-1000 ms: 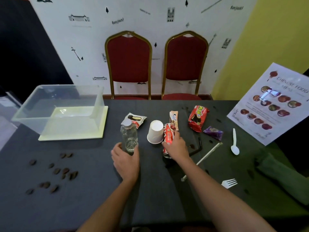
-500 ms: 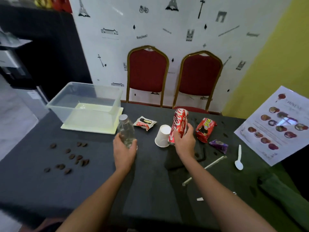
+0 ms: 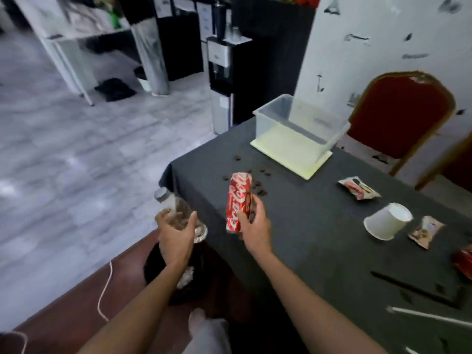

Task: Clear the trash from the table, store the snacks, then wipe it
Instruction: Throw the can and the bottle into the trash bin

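My left hand (image 3: 176,236) grips a clear plastic bottle (image 3: 176,208) with a pale cap, held off the table's left edge above a dark bin (image 3: 204,272) on the floor. My right hand (image 3: 252,226) holds a red cola can (image 3: 238,200) upright over the table's near left corner. On the dark tablecloth (image 3: 306,226) lie a white paper cup (image 3: 385,223) on its side, a snack packet (image 3: 358,188) behind it, a brown wrapper (image 3: 425,231) to its right and a red packet (image 3: 463,259) at the frame edge.
A clear plastic box (image 3: 296,118) stands on a pale yellow lid at the table's far corner. Several dark crumbs (image 3: 258,180) lie near the can. A black straw (image 3: 408,287) and a white straw (image 3: 429,315) lie at right. A red chair (image 3: 398,113) stands behind the table.
The view has swung left toward the table's corner and floor. Both hands have carried the bottle and can leftward; the bottle is now past the table edge, over the bin.
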`<state>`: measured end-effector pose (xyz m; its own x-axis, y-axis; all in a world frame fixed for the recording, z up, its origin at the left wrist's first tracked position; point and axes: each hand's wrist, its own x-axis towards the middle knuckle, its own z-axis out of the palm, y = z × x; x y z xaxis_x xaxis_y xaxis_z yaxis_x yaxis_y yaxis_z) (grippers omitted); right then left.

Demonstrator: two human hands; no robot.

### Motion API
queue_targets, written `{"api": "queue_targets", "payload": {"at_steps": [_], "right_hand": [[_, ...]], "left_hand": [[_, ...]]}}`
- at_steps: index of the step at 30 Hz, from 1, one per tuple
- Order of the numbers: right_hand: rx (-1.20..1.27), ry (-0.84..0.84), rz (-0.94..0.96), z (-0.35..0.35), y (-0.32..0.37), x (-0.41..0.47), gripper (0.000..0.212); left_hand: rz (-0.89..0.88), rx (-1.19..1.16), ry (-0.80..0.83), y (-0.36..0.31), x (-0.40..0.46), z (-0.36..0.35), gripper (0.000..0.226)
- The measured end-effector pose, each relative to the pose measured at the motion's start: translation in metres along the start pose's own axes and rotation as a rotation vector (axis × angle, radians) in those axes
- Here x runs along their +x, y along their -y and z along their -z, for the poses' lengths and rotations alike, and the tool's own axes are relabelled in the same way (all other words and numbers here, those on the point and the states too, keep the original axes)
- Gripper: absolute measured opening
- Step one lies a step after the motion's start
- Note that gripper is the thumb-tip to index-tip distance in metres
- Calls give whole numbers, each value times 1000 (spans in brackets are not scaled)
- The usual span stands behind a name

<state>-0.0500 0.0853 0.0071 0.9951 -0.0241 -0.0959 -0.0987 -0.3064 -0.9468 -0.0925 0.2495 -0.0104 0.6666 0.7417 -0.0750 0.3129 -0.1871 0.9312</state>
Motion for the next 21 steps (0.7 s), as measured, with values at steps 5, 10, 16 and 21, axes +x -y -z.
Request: {"api": "queue_targets", "payload": {"at_steps": [5, 10, 16, 21], "right_hand": [[-193, 369, -149, -74, -4, -2, 50], [-505, 574, -378, -129, -48, 2, 46], [-591, 527, -563, -227, -150, 42, 41], [-636, 502, -615, -312, -241, 60, 39]], "left_hand": [[128, 27, -76, 40, 31, 62, 49], [270, 243, 17, 100, 55, 83, 48], [360, 330, 109, 219, 136, 55, 52], [425, 375, 115, 332, 162, 26, 51]]}}
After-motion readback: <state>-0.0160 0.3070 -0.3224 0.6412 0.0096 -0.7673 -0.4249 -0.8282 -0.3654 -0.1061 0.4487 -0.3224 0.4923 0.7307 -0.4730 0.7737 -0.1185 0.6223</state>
